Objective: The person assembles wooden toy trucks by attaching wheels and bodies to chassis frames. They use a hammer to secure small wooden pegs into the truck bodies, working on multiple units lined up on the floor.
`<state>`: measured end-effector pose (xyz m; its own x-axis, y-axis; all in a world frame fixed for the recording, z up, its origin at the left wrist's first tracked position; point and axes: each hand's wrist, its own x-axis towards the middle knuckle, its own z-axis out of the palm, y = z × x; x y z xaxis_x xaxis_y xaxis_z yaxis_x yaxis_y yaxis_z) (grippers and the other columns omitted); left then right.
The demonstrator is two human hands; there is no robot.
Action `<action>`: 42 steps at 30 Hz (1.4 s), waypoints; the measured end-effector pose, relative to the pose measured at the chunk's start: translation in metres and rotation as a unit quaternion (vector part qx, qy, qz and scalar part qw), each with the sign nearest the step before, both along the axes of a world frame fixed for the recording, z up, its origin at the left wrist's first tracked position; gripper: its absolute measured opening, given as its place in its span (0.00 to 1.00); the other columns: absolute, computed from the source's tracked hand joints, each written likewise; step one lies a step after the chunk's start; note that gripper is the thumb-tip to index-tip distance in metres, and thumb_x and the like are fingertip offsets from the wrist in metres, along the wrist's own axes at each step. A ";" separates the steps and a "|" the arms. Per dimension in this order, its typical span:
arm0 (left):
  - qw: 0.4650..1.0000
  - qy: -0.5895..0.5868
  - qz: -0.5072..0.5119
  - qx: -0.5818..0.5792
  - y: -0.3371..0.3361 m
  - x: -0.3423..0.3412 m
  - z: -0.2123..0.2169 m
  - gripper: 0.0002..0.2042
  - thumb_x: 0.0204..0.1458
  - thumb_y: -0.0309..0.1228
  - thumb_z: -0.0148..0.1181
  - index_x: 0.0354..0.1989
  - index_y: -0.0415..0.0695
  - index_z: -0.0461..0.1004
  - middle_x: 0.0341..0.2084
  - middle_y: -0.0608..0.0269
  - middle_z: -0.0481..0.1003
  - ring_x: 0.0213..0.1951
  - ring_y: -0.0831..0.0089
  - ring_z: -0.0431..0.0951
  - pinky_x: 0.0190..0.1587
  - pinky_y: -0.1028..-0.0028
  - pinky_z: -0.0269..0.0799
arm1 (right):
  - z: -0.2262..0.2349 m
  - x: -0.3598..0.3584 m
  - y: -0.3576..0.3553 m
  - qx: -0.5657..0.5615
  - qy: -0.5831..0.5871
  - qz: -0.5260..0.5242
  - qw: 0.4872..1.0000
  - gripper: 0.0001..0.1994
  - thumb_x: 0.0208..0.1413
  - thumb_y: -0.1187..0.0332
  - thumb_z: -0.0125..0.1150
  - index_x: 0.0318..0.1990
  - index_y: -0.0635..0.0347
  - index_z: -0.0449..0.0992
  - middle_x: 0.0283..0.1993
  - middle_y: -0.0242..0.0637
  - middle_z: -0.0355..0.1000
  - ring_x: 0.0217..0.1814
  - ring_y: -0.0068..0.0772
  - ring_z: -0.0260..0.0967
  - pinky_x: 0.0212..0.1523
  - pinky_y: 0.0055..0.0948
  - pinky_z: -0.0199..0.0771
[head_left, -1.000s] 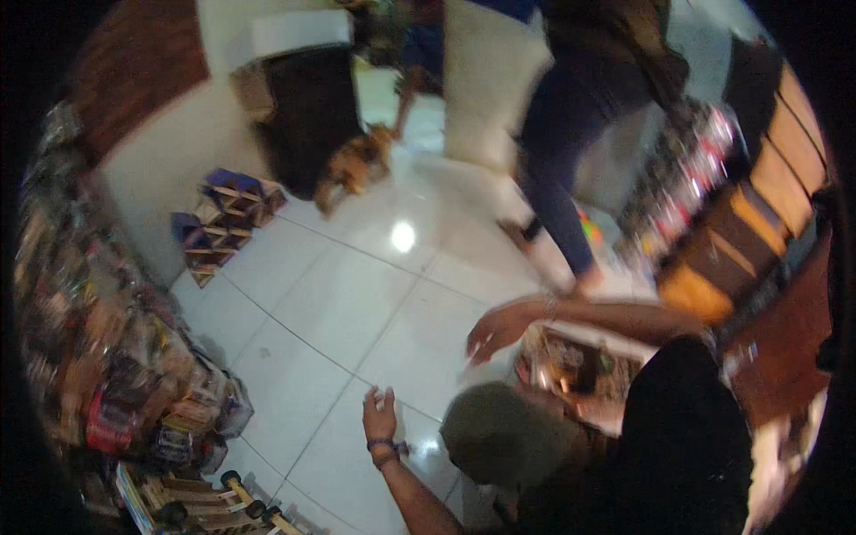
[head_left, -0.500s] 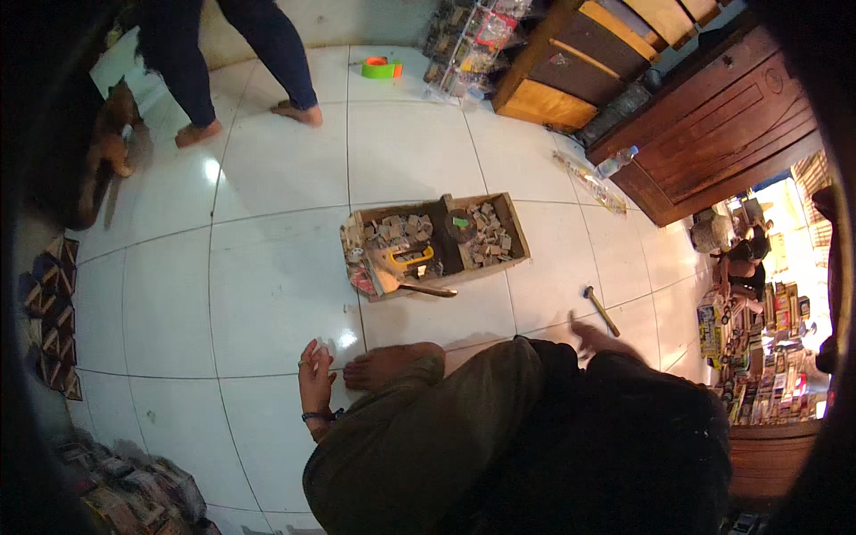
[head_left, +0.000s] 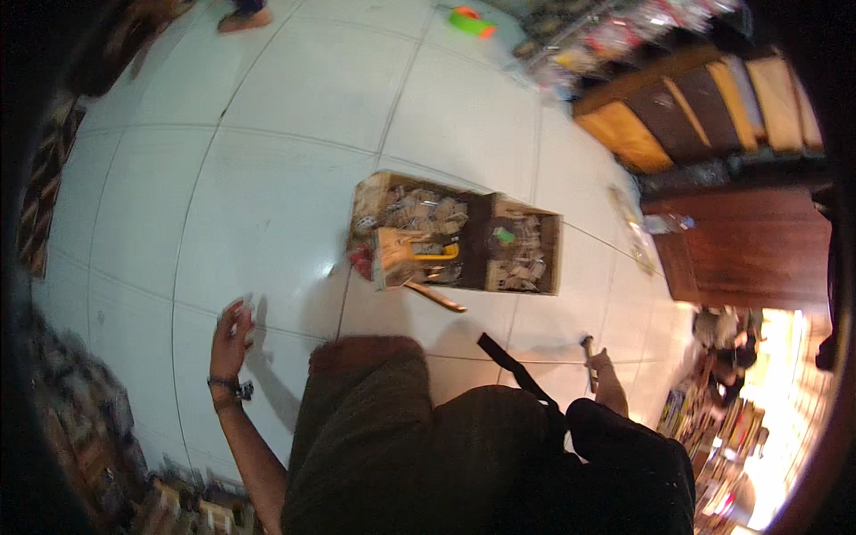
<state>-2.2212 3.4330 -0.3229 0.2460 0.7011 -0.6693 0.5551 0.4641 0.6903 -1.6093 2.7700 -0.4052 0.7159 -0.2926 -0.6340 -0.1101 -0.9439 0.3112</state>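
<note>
My right hand (head_left: pixel 604 360) is closed around a hammer (head_left: pixel 593 381) on the white tiled floor, right of the box. My left hand (head_left: pixel 232 341) is raised over the floor at the left, its fingers apart and holding nothing; a dark band circles its wrist. Between and beyond my hands stands a wooden box (head_left: pixel 559 259) with two compartments full of small wood pieces (head_left: pixel 428 209). A tool with a yellow loop handle (head_left: pixel 443 253) lies across its left part. A wooden handle (head_left: pixel 435 297) sticks out past the near edge. Motion blurs the details.
A green and orange tape roll (head_left: pixel 471 23) lies far off. Wooden furniture (head_left: pixel 633 136) and a brown door (head_left: pixel 722 250) stand at the right. Stacked goods crowd the lower left (head_left: pixel 80 419). Another person's foot (head_left: pixel 245 20) shows at the top left. A black strap (head_left: pixel 510 358) hangs by my lap.
My right hand has reached the hammer and closed on it. My left hand has moved left, away from my leg. The whole view has turned and shifted.
</note>
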 end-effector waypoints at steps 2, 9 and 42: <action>0.996 0.058 -0.013 0.059 0.011 0.009 0.021 0.29 0.62 0.52 0.57 0.67 0.53 0.65 0.57 0.59 0.73 0.54 0.66 0.75 0.49 0.64 0.74 | -0.013 0.016 0.001 -0.019 -0.005 0.017 1.000 0.38 0.55 0.42 0.64 0.65 0.51 0.57 0.59 0.38 0.68 0.59 0.45 0.67 0.56 0.64 0.69; 0.989 -0.105 -0.087 0.060 0.027 0.161 0.096 0.25 0.65 0.49 0.53 0.68 0.53 0.64 0.56 0.58 0.73 0.55 0.66 0.76 0.52 0.60 0.76 | -0.054 0.044 -0.005 -0.021 -0.014 0.057 0.998 0.50 0.53 0.38 0.63 0.73 0.49 0.40 0.71 0.42 0.54 0.71 0.47 0.56 0.63 0.65 0.61; 0.993 -0.055 0.104 0.018 -0.125 0.213 -0.028 0.35 0.58 0.45 0.65 0.72 0.58 0.55 0.42 0.54 0.79 0.31 0.67 0.81 0.35 0.64 0.83 | 0.139 0.058 0.468 0.508 0.014 0.599 0.618 0.20 0.63 0.55 0.59 0.52 0.62 0.74 0.35 0.54 0.78 0.37 0.54 0.77 0.39 0.47 0.75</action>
